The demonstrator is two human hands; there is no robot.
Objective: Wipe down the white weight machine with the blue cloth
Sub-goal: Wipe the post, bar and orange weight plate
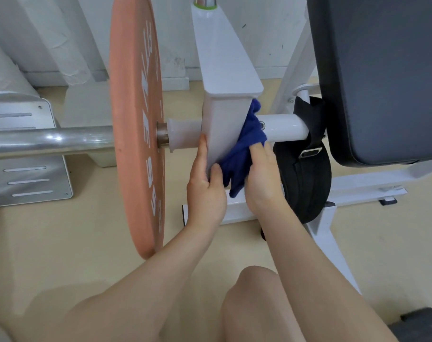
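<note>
The white weight machine's flat upright arm [224,77] rises through the middle of the view, with a white sleeve running through it. A dark blue cloth [244,149] is bunched against the arm's right face, beside the white tube [286,127]. My right hand [261,181] presses and grips the cloth from below right. My left hand [205,186] clasps the arm's lower left edge, thumb on the near face, touching the cloth's edge.
A large salmon weight plate [136,124] hangs on a chrome bar [49,140] at left. A dark padded seat [382,77] fills the upper right, with a black strap roll [306,174] under it. White frame legs [333,243] cross the beige floor. My knees are at the bottom.
</note>
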